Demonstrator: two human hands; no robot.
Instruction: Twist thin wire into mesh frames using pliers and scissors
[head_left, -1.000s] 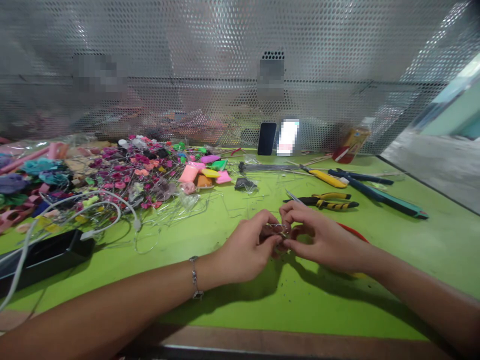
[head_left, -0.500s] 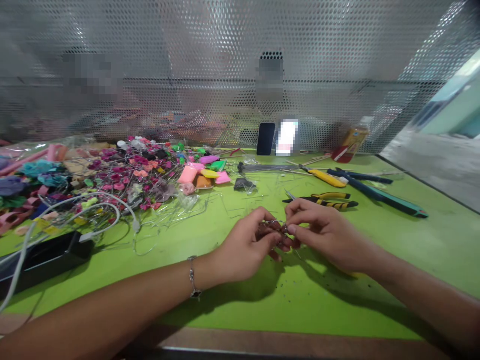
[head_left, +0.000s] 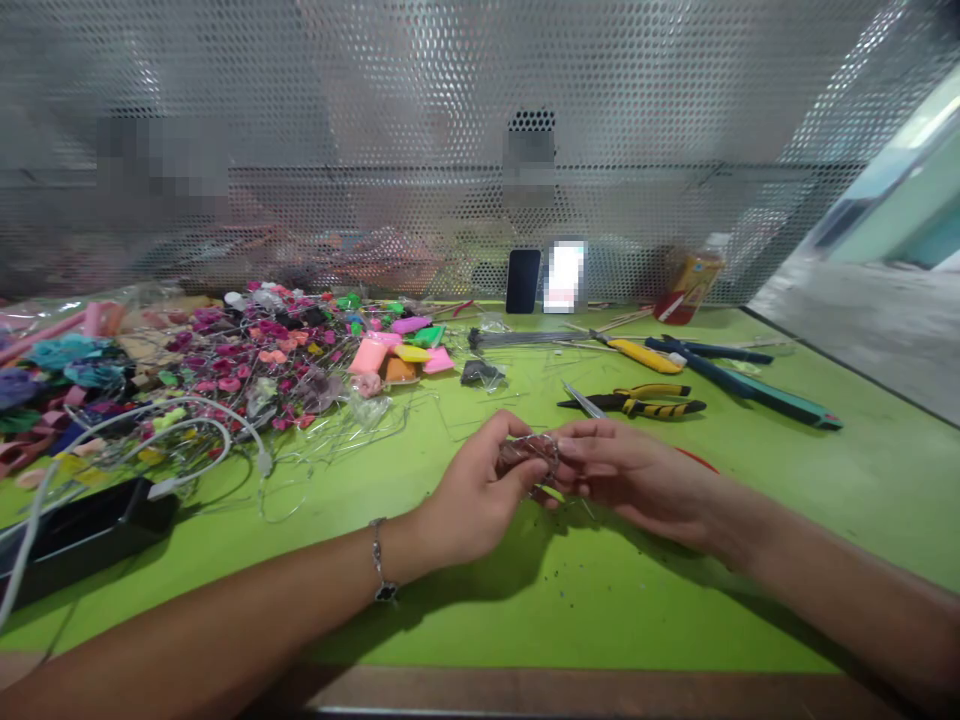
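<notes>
Between my two hands, just above the green table (head_left: 465, 610), is a small tangle of thin silvery wire (head_left: 541, 442). My left hand (head_left: 476, 495) grips it, thumb and fingers closed around its left part. At the wire's right side, the thumb and forefinger of my right hand (head_left: 645, 480) pinch it. My fingers partly hide the wire, so its full shape does not show. Just beyond my right hand lie pliers (head_left: 660, 402) with yellow and black handles, and the tip of a pointed silver tool (head_left: 583, 398).
Wire-stemmed colourful pieces (head_left: 247, 350) heap up at the left, beside bright packets (head_left: 405, 350) and a black box (head_left: 90, 540) with a white cable (head_left: 225, 425). At right lie a yellow-handled tool (head_left: 645, 354) and a long-handled teal tool (head_left: 780, 395). Behind stand a phone (head_left: 523, 282) and bottle (head_left: 688, 285).
My right hand has rolled and its fingers have straightened, while it stays at the wire. The whole view has shifted slightly, and some red shows behind my right wrist.
</notes>
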